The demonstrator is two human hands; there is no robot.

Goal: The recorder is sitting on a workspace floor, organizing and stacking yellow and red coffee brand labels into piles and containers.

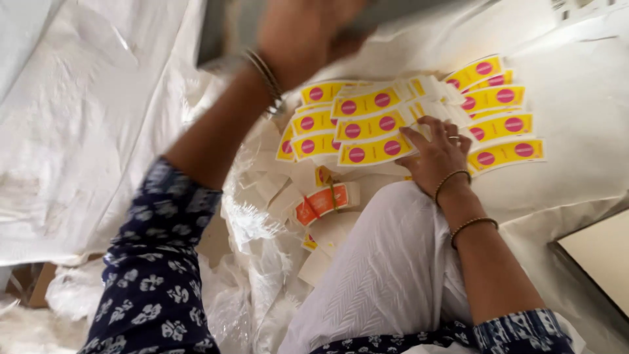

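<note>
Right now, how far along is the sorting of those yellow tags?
Several rows of yellow tags already lie fanned out on the white sheet. The right hand presses on them; the left hand is raised, blurred. A banded orange bundle and loose white tags remain unsorted.

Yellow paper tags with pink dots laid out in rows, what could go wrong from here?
The right hand presses on the yellow paper tags with pink dots, which overlap loosely on a wrinkled white sheet; a nudge might slide the rows apart. The raised, blurred left hand could sweep across them. The banded orange tag bundle sits on loose scraps and may slip.
</note>
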